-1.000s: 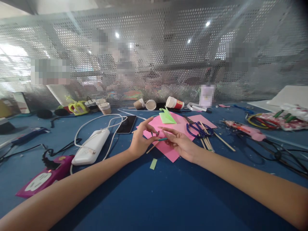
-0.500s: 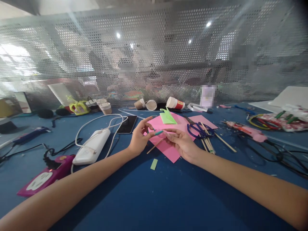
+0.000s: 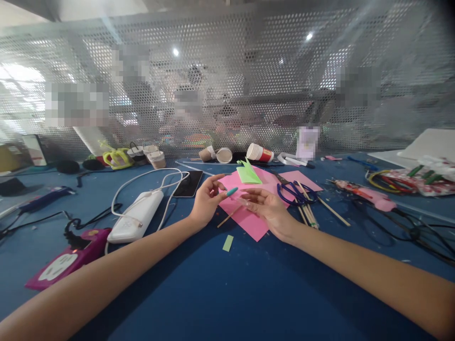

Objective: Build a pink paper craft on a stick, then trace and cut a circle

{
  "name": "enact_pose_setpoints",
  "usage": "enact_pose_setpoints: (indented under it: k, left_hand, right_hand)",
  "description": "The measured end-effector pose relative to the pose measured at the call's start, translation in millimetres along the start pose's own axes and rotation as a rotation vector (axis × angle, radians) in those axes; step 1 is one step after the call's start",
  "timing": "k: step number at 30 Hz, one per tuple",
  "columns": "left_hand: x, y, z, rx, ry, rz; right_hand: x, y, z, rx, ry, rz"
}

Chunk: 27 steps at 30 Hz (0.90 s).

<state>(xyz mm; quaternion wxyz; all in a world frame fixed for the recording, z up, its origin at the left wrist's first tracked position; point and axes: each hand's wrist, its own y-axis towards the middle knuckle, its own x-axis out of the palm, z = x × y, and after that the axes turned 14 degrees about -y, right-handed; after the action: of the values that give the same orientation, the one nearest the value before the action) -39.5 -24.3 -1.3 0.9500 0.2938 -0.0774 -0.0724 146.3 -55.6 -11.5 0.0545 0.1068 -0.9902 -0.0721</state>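
Observation:
My left hand (image 3: 209,201) is raised over a pink paper sheet (image 3: 256,228), its thumb and fingers brought together in a pinch. A long teal tip (image 3: 232,192), apparently a painted thumbnail, points toward my right hand (image 3: 267,208). That hand is also closed at the fingertips, facing the left one with a small gap between them. Whatever is pinched blends into the pink behind and cannot be made out. Beyond the fingers, a folded light-green paper piece (image 3: 249,175) sits on the pink sheet. A thin wooden stick (image 3: 227,219) lies below the hands, near a small green paper rectangle (image 3: 228,243).
Blue-handled scissors (image 3: 295,193) and several wooden sticks (image 3: 332,210) lie to the right, with a pink-handled tool (image 3: 369,193) farther out. On the left are a white power bank (image 3: 137,218), a phone (image 3: 188,183) and a magenta power strip (image 3: 71,260). Paper cups (image 3: 259,153) line the mesh partition (image 3: 227,109).
My fingertips have parted slightly, and the left thumb with its teal tip has tilted upward. The right fingers have shifted a little. Things on the table stay put.

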Motion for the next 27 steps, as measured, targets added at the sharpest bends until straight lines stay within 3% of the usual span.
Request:
enact_pose_setpoints:
  k: [8,14,27]
  left_hand:
    - [0.4,-0.5,-1.8,-0.013,-0.025,-0.046]
    - [-0.5,1.5,-2.6,-0.076,-0.062,0.076]
    - [-3.7,4.5,-8.5,-0.072,-0.084,0.173]
  right_hand:
    - [1.6,-0.3,-3.1,0.021,0.107,0.005]
    - [0.2,2.3,-0.2,0.039,0.105,0.021]
    - [-2.4,8.3,5.9,0.065,0.127,0.052]
